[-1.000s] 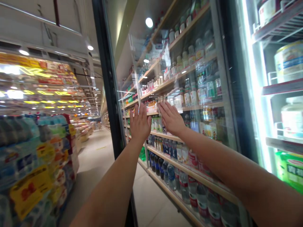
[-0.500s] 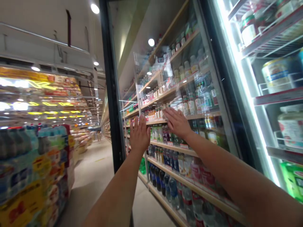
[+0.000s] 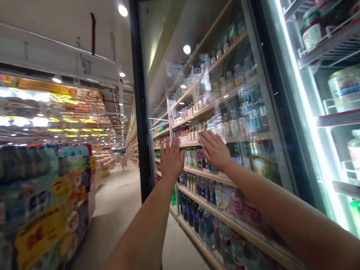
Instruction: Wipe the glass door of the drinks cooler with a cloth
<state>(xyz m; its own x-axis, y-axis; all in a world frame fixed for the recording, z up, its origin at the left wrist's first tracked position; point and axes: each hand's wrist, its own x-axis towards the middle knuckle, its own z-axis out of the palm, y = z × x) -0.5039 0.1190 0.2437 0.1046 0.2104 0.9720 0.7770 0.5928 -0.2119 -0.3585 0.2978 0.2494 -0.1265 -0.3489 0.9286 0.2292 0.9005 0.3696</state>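
A tall glass cooler door [image 3: 157, 86] with a black frame stands swung open before me. My left hand [image 3: 171, 159] is raised against the glass, palm forward, fingers stretched upward. To its right, my right hand [image 3: 216, 150] lies flat at the glass with its fingers extended and slanting up to the left. Neither hand holds anything. Whether both palms press fully on the pane I cannot tell. Through the glass, shelves of bottled drinks [image 3: 206, 227] show behind and between my hands, along with reflections of ceiling lights.
On the right, the lit cooler has wire shelves [image 3: 334, 45] with jars and a large tub [image 3: 344, 88]. A stack of packaged bottles [image 3: 42, 176] with a yellow sign [image 3: 39, 232] stands at left. Between them runs an aisle floor [image 3: 120, 202], with a person [image 3: 123, 161] far down it.
The whole view has shifted, so the door, shelves and both hands sit slightly farther right. My hands keep the same flat pose at the glass. A distant person shows more clearly.
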